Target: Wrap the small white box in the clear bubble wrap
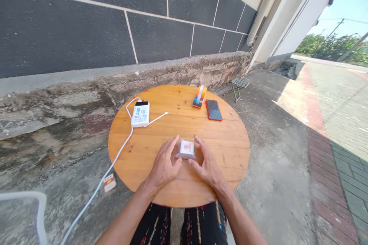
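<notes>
A small white box (187,147) with a red print on top, in clear plastic wrapping, lies on the round wooden table (230,149). My left hand (166,161) rests along its left side, thumb and fingers apart. On the other side my right hand (208,163) mirrors it, its thumb near the box's front corner and its fingers near the back. Both hands curve around the box without closing on it. Whether a fingertip lightly touches the wrapping I cannot tell.
A white power bank (140,115) with a cable stands at the table's back left. A phone (214,110) in a red case and an orange tape dispenser (199,97) lie at the back right. A folding stool (239,85) and a small carton (109,183) are on the ground.
</notes>
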`<state>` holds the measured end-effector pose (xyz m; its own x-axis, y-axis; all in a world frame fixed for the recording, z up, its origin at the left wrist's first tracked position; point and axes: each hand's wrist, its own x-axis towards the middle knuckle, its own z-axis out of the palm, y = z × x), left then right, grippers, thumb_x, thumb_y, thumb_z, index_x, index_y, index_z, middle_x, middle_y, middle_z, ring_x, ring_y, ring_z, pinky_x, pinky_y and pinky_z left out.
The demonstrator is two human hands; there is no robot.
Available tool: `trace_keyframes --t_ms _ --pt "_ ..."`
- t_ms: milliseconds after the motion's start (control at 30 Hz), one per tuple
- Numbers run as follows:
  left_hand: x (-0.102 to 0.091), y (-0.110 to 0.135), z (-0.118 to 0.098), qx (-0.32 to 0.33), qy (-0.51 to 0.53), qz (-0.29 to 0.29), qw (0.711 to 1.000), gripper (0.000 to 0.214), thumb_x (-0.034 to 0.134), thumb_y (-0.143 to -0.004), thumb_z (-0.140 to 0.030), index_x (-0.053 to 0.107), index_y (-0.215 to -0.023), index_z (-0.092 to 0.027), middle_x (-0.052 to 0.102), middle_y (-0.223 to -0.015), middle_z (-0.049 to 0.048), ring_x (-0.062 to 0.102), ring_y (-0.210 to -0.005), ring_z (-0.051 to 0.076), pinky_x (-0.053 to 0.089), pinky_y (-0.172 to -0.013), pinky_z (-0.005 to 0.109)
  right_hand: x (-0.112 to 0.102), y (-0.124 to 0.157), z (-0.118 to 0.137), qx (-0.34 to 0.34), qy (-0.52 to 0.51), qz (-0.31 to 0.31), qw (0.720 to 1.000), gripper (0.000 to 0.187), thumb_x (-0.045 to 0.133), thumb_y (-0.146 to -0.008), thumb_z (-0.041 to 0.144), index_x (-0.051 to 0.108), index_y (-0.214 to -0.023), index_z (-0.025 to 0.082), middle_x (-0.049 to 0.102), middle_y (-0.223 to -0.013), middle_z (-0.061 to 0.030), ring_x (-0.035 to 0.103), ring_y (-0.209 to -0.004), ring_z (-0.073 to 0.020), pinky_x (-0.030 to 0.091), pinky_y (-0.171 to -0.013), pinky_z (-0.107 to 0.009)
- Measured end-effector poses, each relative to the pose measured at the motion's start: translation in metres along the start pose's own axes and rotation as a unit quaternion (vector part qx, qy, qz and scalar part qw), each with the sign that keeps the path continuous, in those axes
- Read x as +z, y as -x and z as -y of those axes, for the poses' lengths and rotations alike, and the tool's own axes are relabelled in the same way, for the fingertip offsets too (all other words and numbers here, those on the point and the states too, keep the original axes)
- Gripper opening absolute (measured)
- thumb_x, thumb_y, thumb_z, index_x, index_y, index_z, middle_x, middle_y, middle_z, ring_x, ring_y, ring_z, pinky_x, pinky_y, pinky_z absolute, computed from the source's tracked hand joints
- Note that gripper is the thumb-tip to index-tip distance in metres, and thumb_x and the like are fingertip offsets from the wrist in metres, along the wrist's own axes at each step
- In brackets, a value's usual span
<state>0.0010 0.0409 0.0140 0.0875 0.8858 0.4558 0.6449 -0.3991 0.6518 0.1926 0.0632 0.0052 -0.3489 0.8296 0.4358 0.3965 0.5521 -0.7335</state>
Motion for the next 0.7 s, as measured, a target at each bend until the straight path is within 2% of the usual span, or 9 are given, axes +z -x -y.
trace_keyframes --t_ms 133,300,433,567,633,700 --pt "-0.0003 -0.0001 -0.0006 0.007 0.013 0.012 1.0 0.069 0.051 -0.081 -0.016 0.026 -0.144 -0.021 0.041 -0.144 0.0104 0.038 -0.132 0.025 0.033 -0.111 0.046 0.0008 0.0 -0.0012 0.011 -0.007 0.015 1.0 0.067 0.057 -0.087 0.034 0.027 -0.145 0.022 0.033 -0.147 -0.0107 0.032 -0.135 -0.0277 0.029 -0.111 -0.052" --pt "0.0005 -0.0022 -0.0001 -0.006 0.048 0.038 0.998 0.066 0.049 -0.083 -0.015 0.026 -0.145 -0.025 0.05 -0.136 0.0084 0.045 -0.126 0.023 0.038 -0.107 0.045 0.0026 -0.0001 -0.0038 0.022 -0.012 0.022 0.999 0.058 0.052 -0.091 0.031 0.03 -0.144 0.025 0.042 -0.142 -0.0091 0.039 -0.131 -0.0255 0.031 -0.11 -0.05" --pt "0.0006 -0.0025 0.0002 -0.013 0.049 0.037 0.998 0.064 0.049 -0.083 -0.015 0.029 -0.143 -0.026 0.051 -0.134 0.0084 0.046 -0.125 0.024 0.038 -0.106 0.045 0.0015 0.001 -0.0039 0.028 -0.017 0.018 0.999 0.057 0.053 -0.09 0.032 0.033 -0.144 0.025 0.043 -0.141 -0.0088 0.04 -0.13 -0.0256 0.033 -0.11 -0.05" --pt "0.0004 -0.0021 -0.0007 -0.018 0.052 0.037 0.998 0.062 0.049 -0.084 -0.017 0.031 -0.143 -0.025 0.051 -0.135 0.0084 0.046 -0.125 0.024 0.039 -0.105 0.044 0.0018 0.0017 -0.0029 0.026 -0.036 0.022 0.999 0.062 0.056 -0.089 0.034 0.03 -0.145 0.026 0.038 -0.145 -0.0084 0.04 -0.13 -0.0265 0.034 -0.109 -0.049" --pt "-0.0001 -0.0019 -0.0012 -0.018 0.054 0.035 0.998 0.062 0.049 -0.084 -0.017 0.031 -0.143 -0.025 0.051 -0.135 0.0083 0.045 -0.126 0.023 0.039 -0.106 0.044 0.0028 0.0005 -0.0016 0.025 -0.048 0.009 0.999 0.063 0.058 -0.088 0.035 0.032 -0.144 0.026 0.034 -0.147 -0.0079 0.036 -0.132 -0.0269 0.034 -0.109 -0.049" --pt "-0.0005 -0.0015 -0.0011 -0.012 0.053 0.033 0.998 0.066 0.049 -0.08 -0.014 0.031 -0.143 -0.023 0.05 -0.135 0.0087 0.044 -0.127 0.024 0.037 -0.108 0.044 0.0003 -0.0005 0.0028 0.025 -0.062 -0.034 0.997 0.053 0.058 -0.088 0.035 0.041 -0.137 0.025 0.037 -0.145 -0.0082 0.036 -0.132 -0.0273 0.033 -0.109 -0.05"
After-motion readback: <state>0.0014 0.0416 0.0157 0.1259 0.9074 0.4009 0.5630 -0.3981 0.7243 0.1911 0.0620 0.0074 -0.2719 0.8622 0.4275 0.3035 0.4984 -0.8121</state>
